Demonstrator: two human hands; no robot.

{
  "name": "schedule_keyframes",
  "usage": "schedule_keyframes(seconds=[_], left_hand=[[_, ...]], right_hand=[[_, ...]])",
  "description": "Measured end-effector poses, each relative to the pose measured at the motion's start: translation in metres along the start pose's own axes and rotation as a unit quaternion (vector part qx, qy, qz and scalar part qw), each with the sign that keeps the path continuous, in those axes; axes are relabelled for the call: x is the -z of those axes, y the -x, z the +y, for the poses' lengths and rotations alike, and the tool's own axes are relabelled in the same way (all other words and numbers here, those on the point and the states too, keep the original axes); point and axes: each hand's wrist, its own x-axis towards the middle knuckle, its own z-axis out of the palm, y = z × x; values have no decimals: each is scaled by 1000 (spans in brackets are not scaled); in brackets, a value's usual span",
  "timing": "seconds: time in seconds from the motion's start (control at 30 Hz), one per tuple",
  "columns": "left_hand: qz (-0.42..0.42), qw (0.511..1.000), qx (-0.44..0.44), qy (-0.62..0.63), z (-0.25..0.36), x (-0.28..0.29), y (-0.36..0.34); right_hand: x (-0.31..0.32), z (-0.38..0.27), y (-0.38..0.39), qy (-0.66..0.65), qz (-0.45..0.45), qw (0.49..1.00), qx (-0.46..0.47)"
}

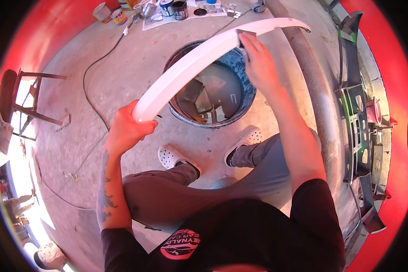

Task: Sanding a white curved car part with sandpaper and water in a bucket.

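A long, white, curved trim piece [186,68] slants from near left to far right over a round bucket. My left hand [128,126] is closed round its near end. Farther along, my right hand [260,63] presses a dark grey piece of sandpaper [245,36] against the trim's surface, fingers bent over it. The bucket [248,88] has a worn, blue-grey inner wall and holds cloudy water. Dark, flat pieces [190,90] lie in that water, partly hidden by the trim.
Paint cans [180,10] stand on paper sheets at the far side. A dark hose [85,81] curves across the concrete floor, with a metal-framed stool [34,109] at left. Dark car-body panels [356,122] line the right. My light clogs [172,156] rest near the bucket.
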Motion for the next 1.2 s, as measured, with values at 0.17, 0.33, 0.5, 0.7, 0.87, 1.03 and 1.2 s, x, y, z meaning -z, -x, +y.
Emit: schedule_keyframes(seconds=[0.17,0.33,0.5,0.7,0.87,1.03,1.2], left_hand=[[-9,999,-30,15,-8,0,-2],[3,1000,-24,14,-10,2,1],[1,1000,10,-7,-6,-1,-3],[39,997,-58,-46,-2,1,5],[46,995,-76,-53,-5,1,8],[44,995,-71,-50,-8,-6,3],[54,994,-78,-53,-7,-7,4]], right_hand=[[-4,32,-12,98,14,995,-11],[-8,-98,32,14,23,999,29],[-13,-175,72,-109,-59,982,144],[5,-104,32,5,0,998,69],[4,-110,24,-7,13,998,64],[1,-195,68,-123,-80,973,179],[9,-131,38,-8,-18,988,155]])
